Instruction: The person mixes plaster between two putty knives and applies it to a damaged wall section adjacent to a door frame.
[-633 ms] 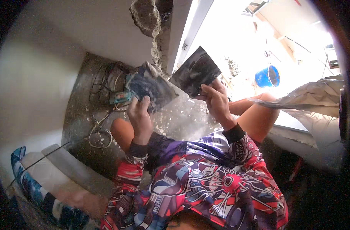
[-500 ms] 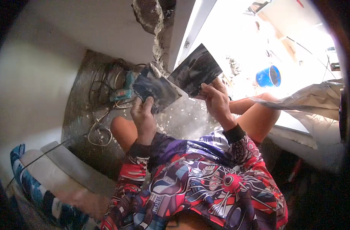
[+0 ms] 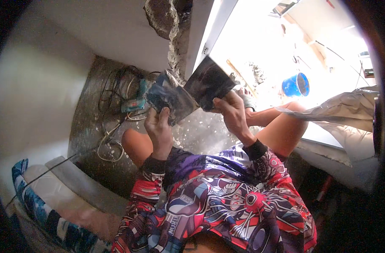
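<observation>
My left hand (image 3: 159, 128) grips a dark, flat, rectangular plate (image 3: 182, 101) by its lower corner, thumb on top. Pale grey paste-like smears cover the plate, with a rough lump along its upper edge. My right hand (image 3: 234, 116) pinches a second dark, flat plate (image 3: 207, 80), smoother and blacker, near its lower edge. The two plates meet or overlap where their edges cross in front of me; whether they touch is unclear. Both are held over the speckled floor between my bare knees.
A teal power tool (image 3: 135, 101) with coiled cables (image 3: 110, 95) lies by the left wall. Ahead, the wall edge is broken (image 3: 172, 38) beside a white frame (image 3: 209, 33). A blue bucket (image 3: 294, 84) stands in the bright area at right, near crumpled plastic sheeting (image 3: 340, 111).
My right hand has moved slightly left and down, bringing its plate lower and closer against the left one. The left plate has tilted a little; my left hand has hardly moved.
</observation>
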### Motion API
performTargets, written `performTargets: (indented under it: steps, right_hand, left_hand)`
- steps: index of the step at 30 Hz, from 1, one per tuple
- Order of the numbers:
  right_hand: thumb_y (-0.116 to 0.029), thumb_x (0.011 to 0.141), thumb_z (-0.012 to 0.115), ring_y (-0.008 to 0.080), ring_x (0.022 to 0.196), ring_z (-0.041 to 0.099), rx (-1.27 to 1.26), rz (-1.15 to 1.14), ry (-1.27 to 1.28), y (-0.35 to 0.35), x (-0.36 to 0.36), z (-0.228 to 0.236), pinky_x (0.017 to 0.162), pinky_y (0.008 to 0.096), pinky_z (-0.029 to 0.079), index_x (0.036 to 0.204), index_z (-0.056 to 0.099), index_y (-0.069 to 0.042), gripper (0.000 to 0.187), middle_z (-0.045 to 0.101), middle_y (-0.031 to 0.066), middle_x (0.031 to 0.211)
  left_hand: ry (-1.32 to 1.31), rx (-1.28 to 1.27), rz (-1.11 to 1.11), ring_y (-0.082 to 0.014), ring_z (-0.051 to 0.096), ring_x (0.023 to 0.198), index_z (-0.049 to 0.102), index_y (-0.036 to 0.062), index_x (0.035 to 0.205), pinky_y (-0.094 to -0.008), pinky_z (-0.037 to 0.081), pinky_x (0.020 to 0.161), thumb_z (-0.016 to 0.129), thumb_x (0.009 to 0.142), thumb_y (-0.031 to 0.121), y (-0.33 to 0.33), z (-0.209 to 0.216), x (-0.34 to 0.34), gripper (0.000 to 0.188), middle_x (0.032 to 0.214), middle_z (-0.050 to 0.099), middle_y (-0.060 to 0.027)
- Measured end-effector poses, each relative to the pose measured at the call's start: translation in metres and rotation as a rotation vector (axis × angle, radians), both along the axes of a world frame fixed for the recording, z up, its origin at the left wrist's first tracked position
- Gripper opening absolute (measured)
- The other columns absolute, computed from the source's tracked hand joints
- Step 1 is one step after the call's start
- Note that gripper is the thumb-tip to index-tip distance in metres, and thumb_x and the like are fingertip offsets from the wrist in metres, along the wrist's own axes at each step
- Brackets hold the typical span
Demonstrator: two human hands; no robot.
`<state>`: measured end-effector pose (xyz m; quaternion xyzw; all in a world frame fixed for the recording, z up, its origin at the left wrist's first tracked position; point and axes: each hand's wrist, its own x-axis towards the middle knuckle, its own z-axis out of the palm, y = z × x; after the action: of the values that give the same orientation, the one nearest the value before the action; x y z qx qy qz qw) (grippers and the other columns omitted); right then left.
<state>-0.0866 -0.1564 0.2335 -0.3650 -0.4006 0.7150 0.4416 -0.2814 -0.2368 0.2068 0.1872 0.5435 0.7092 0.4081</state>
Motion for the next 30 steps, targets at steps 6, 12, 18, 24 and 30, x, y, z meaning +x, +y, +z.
performTargets:
  steps: [6, 12, 18, 24, 30]
  right_hand:
    - [-0.003, 0.090, 0.058, 0.0168, 0.076, 0.062, 0.704, 0.444, -0.938, -0.002, 0.011, 0.002, 0.071, 0.0361, 0.054, 0.115, 0.061, 0.006, 0.027, 0.068, 0.0043, 0.089]
    - [-0.001, 0.090, 0.049, 0.0207, 0.081, 0.067, 0.036, 0.252, -0.418, 0.005, 0.018, -0.036, 0.071, 0.0373, 0.057, 0.115, 0.059, 0.001, 0.027, 0.067, 0.0091, 0.100]
    - [0.000, 0.094, 0.047, 0.0234, 0.094, 0.068, -0.419, 0.077, 0.192, 0.006, 0.003, 0.004, 0.077, 0.0410, 0.061, 0.129, 0.049, -0.003, 0.036, 0.064, 0.0096, 0.108]
    - [0.001, 0.093, 0.048, 0.0236, 0.096, 0.068, -0.403, 0.095, 0.266, 0.005, -0.005, 0.008, 0.079, 0.0415, 0.060, 0.134, 0.046, -0.003, 0.041, 0.062, 0.0115, 0.118]
    - [0.001, 0.091, 0.052, 0.0224, 0.097, 0.067, -0.239, 0.104, 0.256, 0.006, -0.003, 0.015, 0.080, 0.0379, 0.059, 0.131, 0.048, -0.002, 0.040, 0.063, 0.0121, 0.116]
  left_hand:
    - [0.200, 0.009, -0.037, -0.0068, 0.051, 0.075, 0.057, 0.0013, 0.090, -0.0247, 0.043, 0.068, 0.060, 0.096, 0.007, 0.015, 0.000, -0.011, 0.009, 0.084, 0.059, 0.0009]
    - [0.713, 0.049, -0.072, -0.0095, 0.052, 0.059, 0.054, 0.0002, 0.077, -0.0284, 0.043, 0.055, 0.064, 0.094, 0.007, 0.013, 0.035, -0.034, 0.021, 0.067, 0.061, -0.0055]
    - [1.387, 0.328, -0.072, -0.0336, 0.071, 0.081, 0.070, -0.0023, 0.101, -0.0399, 0.055, 0.075, 0.064, 0.092, 0.007, 0.017, 0.057, -0.038, 0.014, 0.091, 0.072, -0.0175]
    - [1.488, 0.438, -0.265, -0.0351, 0.068, 0.096, 0.064, 0.0011, 0.122, -0.0410, 0.054, 0.081, 0.061, 0.079, -0.004, 0.017, 0.064, -0.040, 0.044, 0.112, 0.068, -0.0178]
    - [1.540, 0.435, -0.416, -0.0370, 0.065, 0.104, 0.055, -0.0007, 0.134, -0.0436, 0.054, 0.087, 0.060, 0.069, -0.009, 0.010, 0.061, -0.041, 0.066, 0.117, 0.064, -0.0208]
